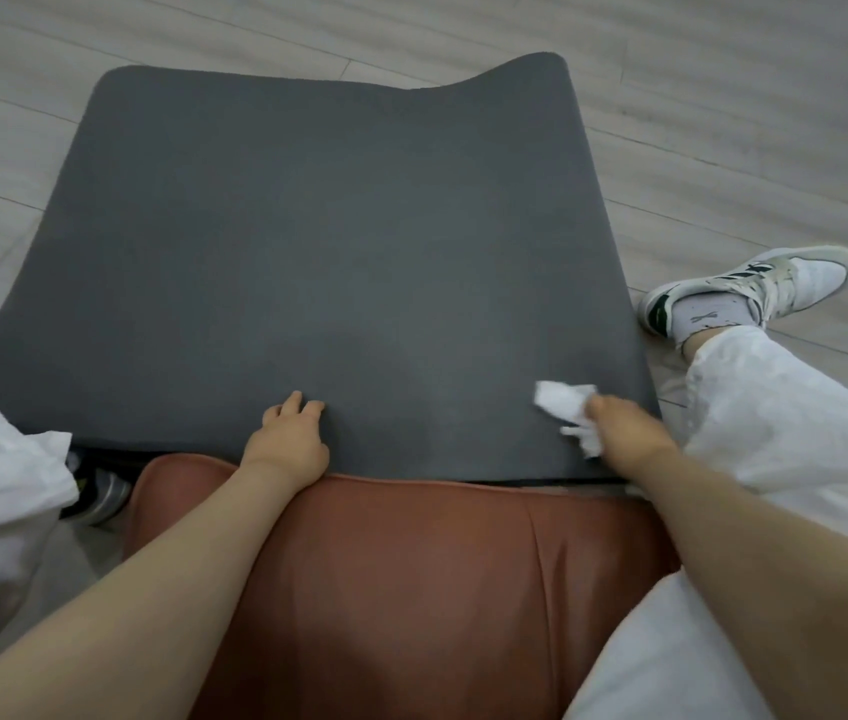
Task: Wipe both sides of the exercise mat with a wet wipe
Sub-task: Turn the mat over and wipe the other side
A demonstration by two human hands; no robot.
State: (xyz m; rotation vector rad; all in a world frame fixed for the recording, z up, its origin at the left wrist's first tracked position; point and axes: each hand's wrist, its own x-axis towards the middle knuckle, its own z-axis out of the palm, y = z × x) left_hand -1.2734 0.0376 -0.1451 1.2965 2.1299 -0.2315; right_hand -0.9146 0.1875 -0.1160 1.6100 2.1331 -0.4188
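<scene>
Two hands work the mat, spread on the floor at 12 o'clock: left hand presses flat, pinning it; right hand clutches wipe at 3 o'clock edge, likely mid-stroke.

The dark grey foam exercise mat lies on the pale plank floor, its near edge overlapping the reddish-brown leather cushion, a white-and-green sneaker just right.
</scene>
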